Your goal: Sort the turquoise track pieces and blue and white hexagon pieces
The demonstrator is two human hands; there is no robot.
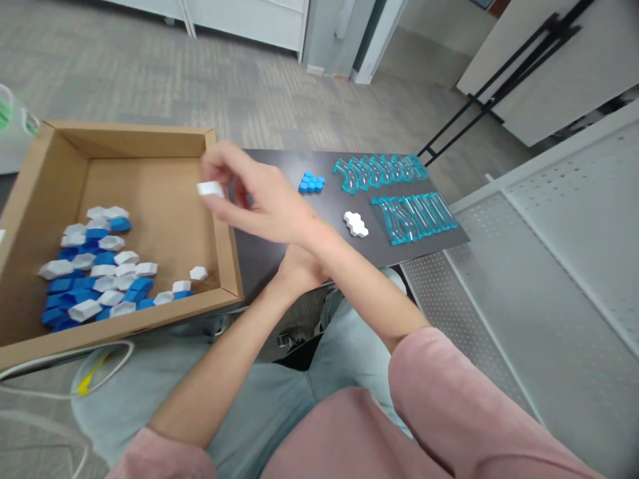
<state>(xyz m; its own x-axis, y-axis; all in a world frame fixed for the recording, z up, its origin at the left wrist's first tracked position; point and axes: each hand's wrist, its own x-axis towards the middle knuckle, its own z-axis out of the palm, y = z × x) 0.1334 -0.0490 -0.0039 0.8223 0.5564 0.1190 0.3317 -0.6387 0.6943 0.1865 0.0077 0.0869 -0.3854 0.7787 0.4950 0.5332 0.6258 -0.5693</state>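
Observation:
Between the thumb and fingers of my right hand (264, 199) is a white hexagonal piece (210, 189), above the right edge of the cardboard box (227, 226). My left hand (301, 271) rests by the near table edge, under my right forearm, with its fingers hidden. Inside the box lies a loose pile of white hexagonal pieces (124, 269) and blue hexagonal pieces (60, 299), mostly toward the near left. Right of my hands, a cluster of blue hexagons (311, 182) and a smaller cluster of white hexagons (355, 224) sit on the dark table (259, 259).
Two rows of clear teal-edged plastic parts, a far row (382, 171) and a near row (414, 216), occupy the table's right end. A grey perforated metal panel (564, 219) stands to the right. A white cable (64, 392) hangs at the lower left.

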